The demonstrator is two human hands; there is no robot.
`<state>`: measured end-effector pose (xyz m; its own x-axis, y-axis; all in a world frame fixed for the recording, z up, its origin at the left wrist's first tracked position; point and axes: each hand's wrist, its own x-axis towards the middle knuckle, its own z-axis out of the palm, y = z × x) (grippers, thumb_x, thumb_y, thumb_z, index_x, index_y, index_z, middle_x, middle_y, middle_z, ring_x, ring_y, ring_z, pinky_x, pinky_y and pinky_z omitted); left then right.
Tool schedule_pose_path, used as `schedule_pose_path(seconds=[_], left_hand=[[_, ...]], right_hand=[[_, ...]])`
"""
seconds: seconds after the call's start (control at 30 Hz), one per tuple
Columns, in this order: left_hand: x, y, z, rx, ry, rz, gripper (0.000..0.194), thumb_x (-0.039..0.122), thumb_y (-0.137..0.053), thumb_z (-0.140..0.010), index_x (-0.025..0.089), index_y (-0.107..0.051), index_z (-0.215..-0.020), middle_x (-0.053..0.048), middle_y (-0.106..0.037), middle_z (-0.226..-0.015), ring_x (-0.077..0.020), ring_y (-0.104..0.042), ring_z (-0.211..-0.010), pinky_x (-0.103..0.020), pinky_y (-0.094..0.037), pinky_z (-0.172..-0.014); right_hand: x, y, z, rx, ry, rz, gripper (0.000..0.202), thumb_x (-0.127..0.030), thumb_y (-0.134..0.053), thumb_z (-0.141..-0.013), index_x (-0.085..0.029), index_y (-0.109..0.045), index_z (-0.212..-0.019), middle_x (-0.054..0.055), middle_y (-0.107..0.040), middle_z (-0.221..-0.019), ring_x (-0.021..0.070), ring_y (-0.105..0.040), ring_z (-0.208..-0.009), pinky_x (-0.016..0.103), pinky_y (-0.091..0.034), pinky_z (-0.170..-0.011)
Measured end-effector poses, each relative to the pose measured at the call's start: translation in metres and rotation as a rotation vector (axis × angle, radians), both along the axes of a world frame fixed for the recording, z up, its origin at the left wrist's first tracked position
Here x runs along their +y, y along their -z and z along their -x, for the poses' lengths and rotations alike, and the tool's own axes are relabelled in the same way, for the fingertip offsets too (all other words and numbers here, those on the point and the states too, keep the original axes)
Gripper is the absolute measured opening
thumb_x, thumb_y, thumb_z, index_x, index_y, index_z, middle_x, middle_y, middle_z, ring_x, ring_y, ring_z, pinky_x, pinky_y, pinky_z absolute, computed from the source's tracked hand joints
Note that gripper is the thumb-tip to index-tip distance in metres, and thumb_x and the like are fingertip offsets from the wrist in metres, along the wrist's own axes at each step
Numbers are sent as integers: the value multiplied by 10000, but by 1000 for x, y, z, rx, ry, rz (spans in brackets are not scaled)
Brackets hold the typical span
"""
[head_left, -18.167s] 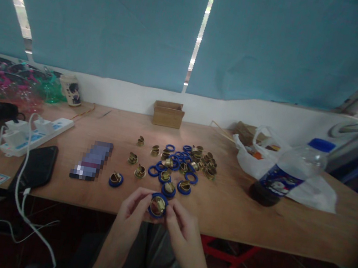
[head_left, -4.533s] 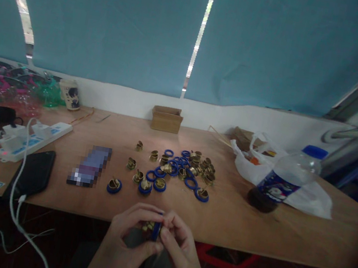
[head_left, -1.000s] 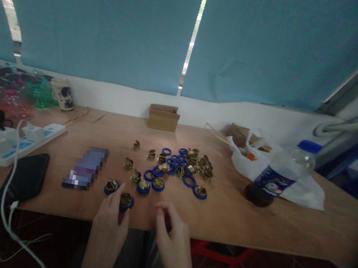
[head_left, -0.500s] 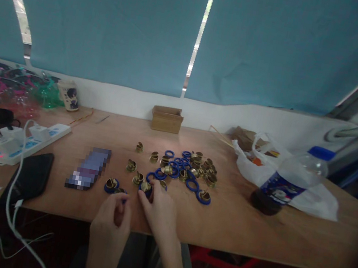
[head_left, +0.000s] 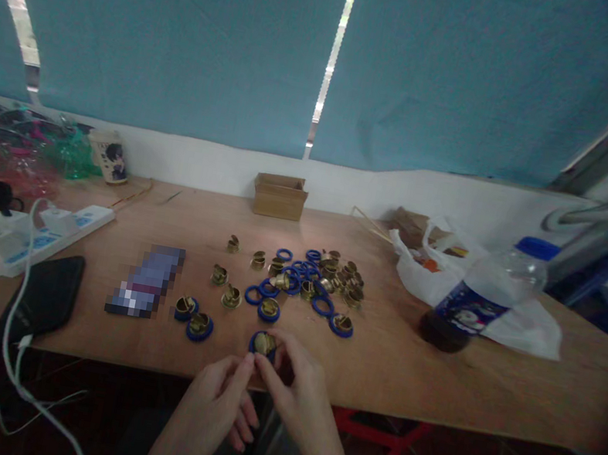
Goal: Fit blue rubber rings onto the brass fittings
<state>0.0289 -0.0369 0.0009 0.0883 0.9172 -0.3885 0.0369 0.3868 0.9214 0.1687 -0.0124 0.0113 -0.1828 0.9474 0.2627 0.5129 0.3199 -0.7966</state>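
Note:
Near the table's front edge, a brass-coloured piece with a blue ring (head_left: 263,343) is held up between both hands. My right hand (head_left: 297,383) pinches it from the right side with thumb and fingers. From the left, my left hand (head_left: 224,398) touches its lower edge with thumb and fingertip, its other fingers curled below. Two ringed brass pieces (head_left: 199,326) lie to the left, and another ringed piece (head_left: 268,309) is just beyond the hands. Several loose blue rings (head_left: 322,305) and brass pieces (head_left: 231,296) spread over the middle of the table.
A phone (head_left: 147,281), a black flat object (head_left: 48,296) and a power strip (head_left: 55,238) with white cables are on the left. At the back stands a small cardboard box (head_left: 279,200). A bottle (head_left: 472,304) and a white plastic bag (head_left: 533,327) are on the right.
My right hand has drawn a ringed brass piece toward the table's front edge. My left hand has moved right to meet it, leaving a ringed piece lying on the left.

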Motion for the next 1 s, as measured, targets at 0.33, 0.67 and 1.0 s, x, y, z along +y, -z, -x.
schedule_pose_path(seconds=[0.33, 0.67, 1.0], left_hand=[[-2, -22, 6, -350, -126, -170, 371, 463, -699, -780, 118, -635, -901, -58, -711, -738, -207, -717, -699, -237, -568, -473], [-2, -18, 9, -347, -137, -215, 361, 430, -720, -779, 113, -671, -943, -75, -754, -776, -175, -714, -625, -256, -576, -558], [-4, -15, 14, -234, -52, -299, 264, 385, -580, -893, 143, -633, -984, -92, -747, -940, -199, -730, -754, -296, -584, -679]], right_hand=[[-15, -17, -4, 271, -92, 161, 294, -290, -655, -855, -241, -642, -1145, -18, -531, -765, 157, -541, -695, 263, -445, -624], [-14, -8, -3, 409, -119, 209, 279, -287, -524, -921, -220, -549, -1190, 7, -554, -871, 179, -563, -812, 302, -478, -751], [-14, -14, -3, 220, -88, 115, 201, -213, -531, -869, -157, -663, -1009, 13, -627, -744, 156, -588, -650, 246, -472, -574]])
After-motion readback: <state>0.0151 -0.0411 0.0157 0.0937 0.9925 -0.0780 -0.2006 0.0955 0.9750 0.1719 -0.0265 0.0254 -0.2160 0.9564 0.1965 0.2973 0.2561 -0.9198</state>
